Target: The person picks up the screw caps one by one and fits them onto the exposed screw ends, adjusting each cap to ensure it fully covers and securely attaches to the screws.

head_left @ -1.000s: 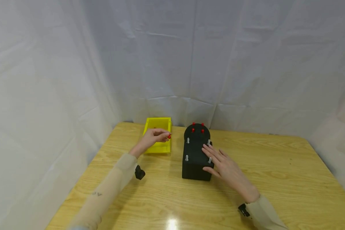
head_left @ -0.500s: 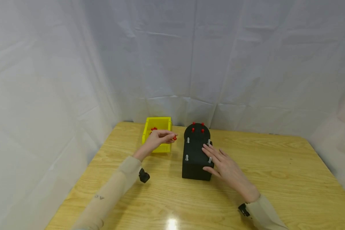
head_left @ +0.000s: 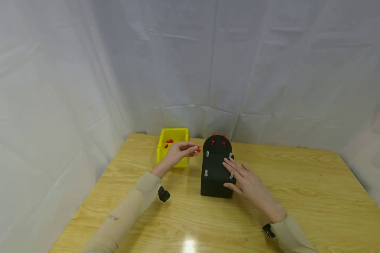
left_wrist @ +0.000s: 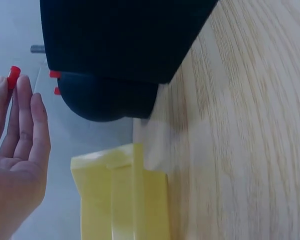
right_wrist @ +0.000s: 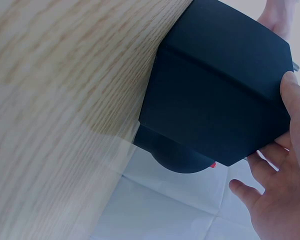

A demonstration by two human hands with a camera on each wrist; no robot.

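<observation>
A black box (head_left: 216,170) with a rounded far end stands mid-table, with three red pegs (head_left: 213,142) on that end and grey pins (head_left: 206,173) at its corners. My left hand (head_left: 180,151) pinches a small red peg (head_left: 198,150) in the air between the yellow tray (head_left: 159,149) and the box; the peg (left_wrist: 13,77) shows at my fingertips in the left wrist view. My right hand (head_left: 245,179) rests flat on the box's right top edge, fingers straight; my right hand's fingers (right_wrist: 295,95) hold against the box (right_wrist: 215,95).
The yellow tray sits at the back left of the wooden table (head_left: 304,196) and holds a few loose red pegs (head_left: 168,142). White cloth (head_left: 190,63) hangs around the table on all far sides.
My left hand has lifted the red peg out of the tray and carried it rightward toward the black box. My right hand has stayed on the box.
</observation>
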